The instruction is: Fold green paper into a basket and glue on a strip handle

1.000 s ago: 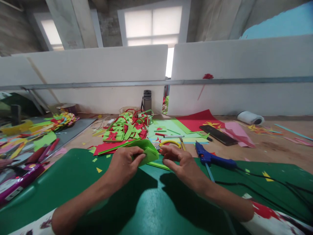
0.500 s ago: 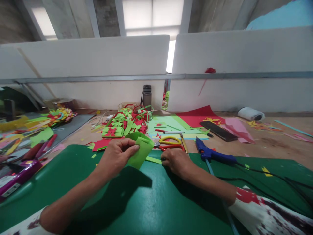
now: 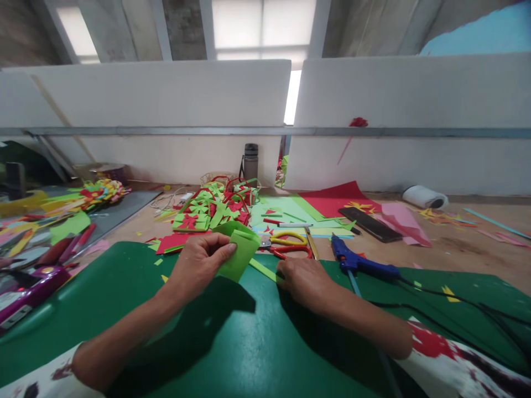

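Note:
My left hand pinches a folded light-green paper piece between thumb and fingers, held up over the green mat. My right hand is closed on the end of a narrow light-green paper strip, low over the mat; its fingertips are partly hidden. Just beyond that hand lie scissors with yellow and red handles and a yellow cutter-like tool. To its right, a blue glue gun rests on the mat's far edge.
Behind my left hand is a heap of green and red paper pieces. A dark bottle stands by the white partition. On the right lie a black phone, red paper and the glue gun's cable. A purple device sits left.
My right hand has lifted slightly and shifted a little right with the strip's end, and more of the strip and the red scissor handle shows. My left hand has hardly moved.

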